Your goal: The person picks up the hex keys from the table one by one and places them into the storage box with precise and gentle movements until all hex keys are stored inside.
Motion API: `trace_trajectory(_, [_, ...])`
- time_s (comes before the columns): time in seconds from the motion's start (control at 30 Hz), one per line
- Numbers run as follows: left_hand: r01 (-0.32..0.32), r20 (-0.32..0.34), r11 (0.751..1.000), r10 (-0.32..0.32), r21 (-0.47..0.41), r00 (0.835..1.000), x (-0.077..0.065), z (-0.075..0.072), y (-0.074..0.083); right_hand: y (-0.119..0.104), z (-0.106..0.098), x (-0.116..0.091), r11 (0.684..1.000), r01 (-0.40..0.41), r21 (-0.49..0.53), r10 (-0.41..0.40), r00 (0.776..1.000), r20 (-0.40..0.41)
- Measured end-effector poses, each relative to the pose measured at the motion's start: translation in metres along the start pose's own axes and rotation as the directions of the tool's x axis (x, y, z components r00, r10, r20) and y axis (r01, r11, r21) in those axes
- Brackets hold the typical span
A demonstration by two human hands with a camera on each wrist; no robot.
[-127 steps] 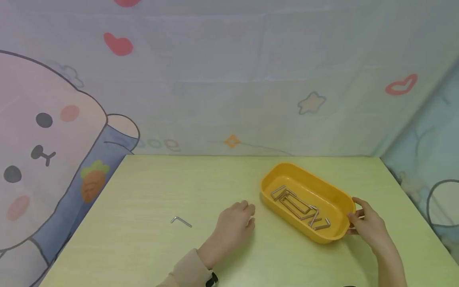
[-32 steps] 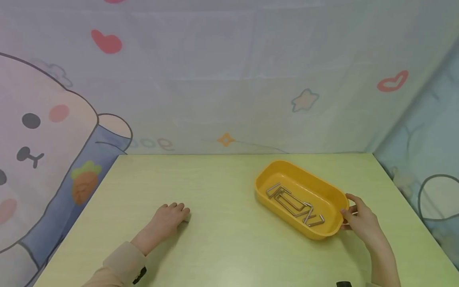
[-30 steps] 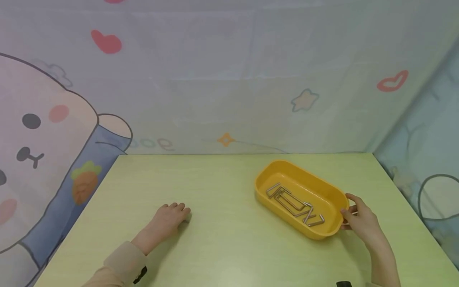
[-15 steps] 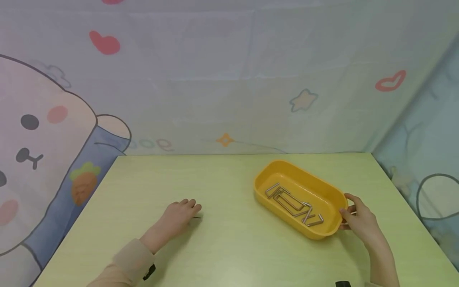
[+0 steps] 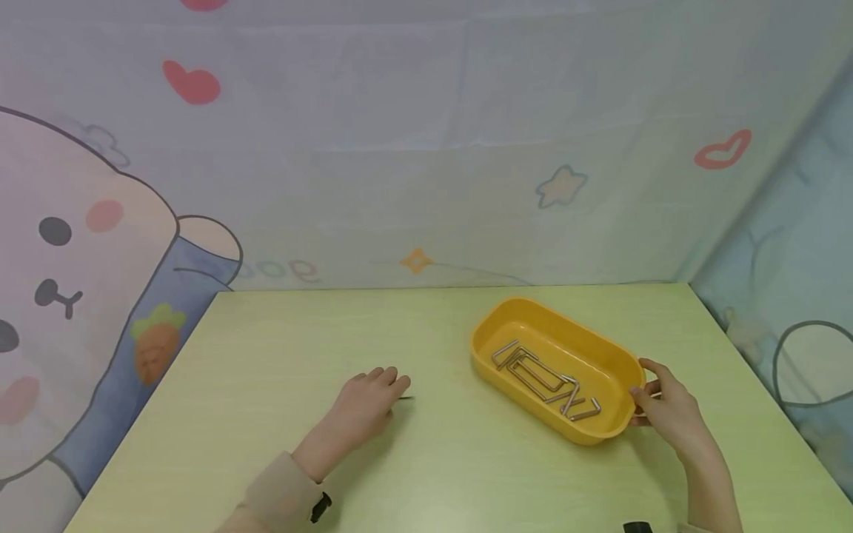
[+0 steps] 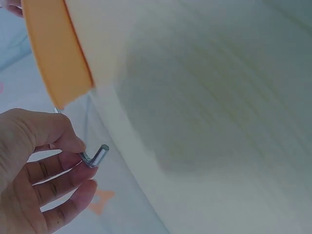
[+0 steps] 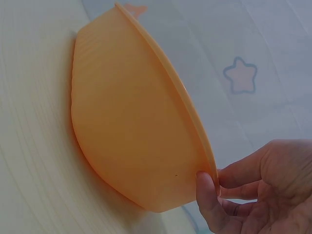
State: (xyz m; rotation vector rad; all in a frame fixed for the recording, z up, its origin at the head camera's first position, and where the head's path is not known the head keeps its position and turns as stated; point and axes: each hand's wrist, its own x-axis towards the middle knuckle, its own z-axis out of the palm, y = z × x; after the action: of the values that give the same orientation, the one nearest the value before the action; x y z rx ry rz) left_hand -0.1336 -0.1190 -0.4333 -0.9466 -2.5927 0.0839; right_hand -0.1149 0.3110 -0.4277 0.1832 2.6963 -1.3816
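My left hand (image 5: 363,406) is over the middle of the table, pinching an L-shaped metal hex key (image 6: 99,157) between thumb and index finger. In the left wrist view the key's short bent end sticks out past the thumb, and the other fingers lie loosely curled below it. To the right sits a yellow oblong plastic tray (image 5: 580,343), with several more hex keys (image 5: 587,414) inside it. My right hand (image 5: 669,411) pinches the tray's near right end. The right wrist view shows the thumb on the outer wall (image 7: 141,107), fingers at the rim.
The pale wooden-patterned table (image 5: 440,474) ends at a printed cloth backdrop (image 5: 373,207) behind it. More cloth hangs at both sides. A small dark object (image 5: 637,527) shows at the bottom edge near the right forearm.
My left hand reached left to the lone hex key, picked it up off the table, and now carries it rightward toward the tray. My right hand has stayed on the tray's end.
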Motion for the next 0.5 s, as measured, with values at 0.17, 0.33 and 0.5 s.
trace_trajectory(0.17, [0.007, -0.057, 1.0, -0.008, -0.021, 0.998, 0.012, -0.001, 0.01, -0.002, 0.0, 0.0, 1.0, -0.002, 0.002, 0.002, 1.0, 0.001])
trace_trajectory(0.33, [0.032, -0.051, 0.999, -0.034, -0.04, 0.998, 0.025, -0.005, 0.018, -0.002, 0.0, -0.001, 1.0, -0.001, -0.007, 0.001, 1.0, 0.001])
trace_trajectory(0.5, [0.048, -0.047, 0.996, -0.052, -0.075, 0.998, 0.039, -0.01, 0.024, -0.001, 0.0, 0.0, 1.0, 0.001, -0.012, -0.001, 1.0, -0.002])
